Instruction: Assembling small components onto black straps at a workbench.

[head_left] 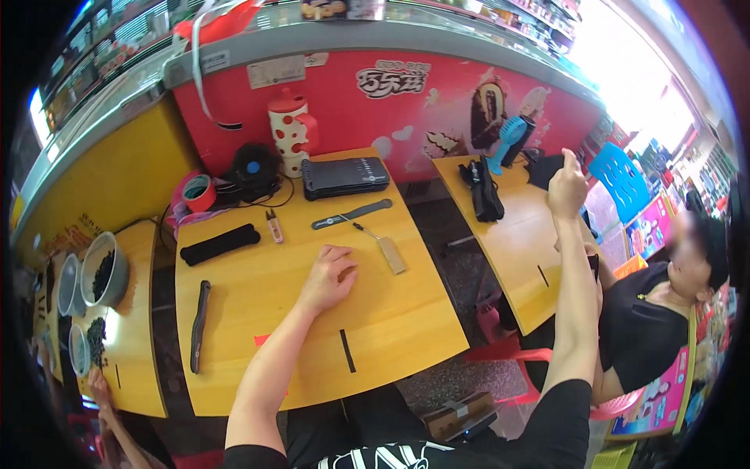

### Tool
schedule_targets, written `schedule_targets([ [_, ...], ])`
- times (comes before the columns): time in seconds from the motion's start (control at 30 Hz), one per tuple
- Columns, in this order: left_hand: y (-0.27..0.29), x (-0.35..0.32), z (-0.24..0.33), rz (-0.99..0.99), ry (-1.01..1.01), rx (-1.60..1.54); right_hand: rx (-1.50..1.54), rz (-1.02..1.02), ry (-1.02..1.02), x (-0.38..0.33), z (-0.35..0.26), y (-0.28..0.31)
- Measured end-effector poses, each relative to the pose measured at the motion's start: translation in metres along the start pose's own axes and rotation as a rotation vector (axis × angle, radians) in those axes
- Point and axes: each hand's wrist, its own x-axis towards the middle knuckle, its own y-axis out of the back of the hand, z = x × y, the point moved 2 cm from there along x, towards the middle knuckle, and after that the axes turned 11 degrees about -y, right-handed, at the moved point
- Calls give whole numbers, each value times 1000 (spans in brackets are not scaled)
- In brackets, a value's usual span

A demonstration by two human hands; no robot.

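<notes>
My left hand (330,277) rests on the wooden table (406,320), fingers loosely bent and slightly apart, holding nothing. Just beyond it lie a tan tag on a black cord (390,255) and a dark printed strap (351,213). My right hand (568,189) is raised over the right-hand table (523,289), one finger stretched out and the others bent; nothing shows in it. Pink-handled snips (274,227), a rolled black cloth pouch (220,245), a dark folded strap (200,327) and a short black strip (347,351) lie around my left arm.
Flat black cases (345,178), a spotted tumbler (290,133), a tape roll (198,192) and a black fan (254,166) line the back. A black bundle (484,192) and blue fan (508,142) stand right. Bowls (105,270) stand left. Someone sits at right (644,336); another person's hand (100,387) shows left.
</notes>
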Motion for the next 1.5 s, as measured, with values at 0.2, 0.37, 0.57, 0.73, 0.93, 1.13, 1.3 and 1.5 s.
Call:
schedule_targets([
  [0.2,16,5,28,145,89,-192,371,82,428,-68,-161,109],
  [0.37,43,25,128,266,257,-1555,669,-2,718,-167,-250,158],
  [0.57,77,4,85,357,645,-1473,1255,-619,533,-177,-267,149],
  [0.73,114,-2,62,121,607,-1371,1186,-603,-272,-152,-219,97],
  [0.93,103,-2,48,-180,474,-932,1393,-1351,-745,-153,-190,41],
  [1.13,121,13,60,-394,-377,357,1330,-1723,-939,-156,-195,40],
  [1.3,113,15,55,-68,-418,516,1650,-1552,-882,-173,-181,11],
  [1.5,105,5,13,309,859,-1444,1705,-1316,-885,-175,-173,-14],
])
